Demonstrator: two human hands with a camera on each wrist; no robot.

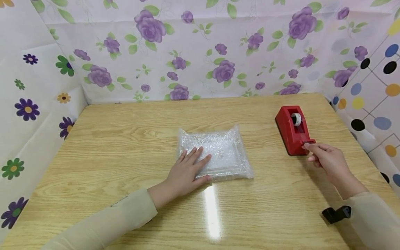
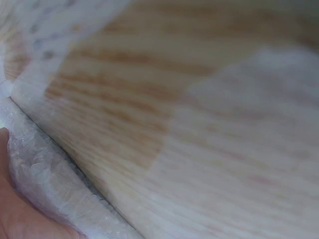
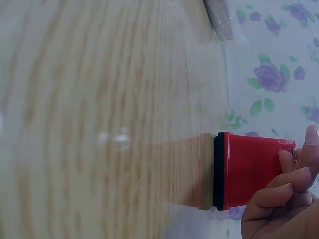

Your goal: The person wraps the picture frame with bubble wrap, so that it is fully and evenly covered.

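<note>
My left hand (image 1: 184,173) rests with fingers spread on a flat package wrapped in bubble wrap (image 1: 223,156), which lies in the middle of the table. In the left wrist view, the bubble wrap (image 2: 55,184) shows beside part of the thumb side of that hand (image 2: 20,214). On the right stands a red tape dispenser (image 1: 289,133) with a small tape roll (image 1: 297,119) in it. At its cutter, my right hand (image 1: 331,163) pinches the end of the clear tape between thumb and forefinger. The right wrist view has the curled fingers (image 3: 271,196) close against the red dispenser (image 3: 249,169).
The wood-grain table (image 1: 125,135) ends at a back wall covered in purple-flowered sheeting (image 1: 193,52). Patterned sheets also hang at the left and right sides. A black wrist-camera piece (image 1: 335,214) sticks out by the right sleeve (image 1: 372,215).
</note>
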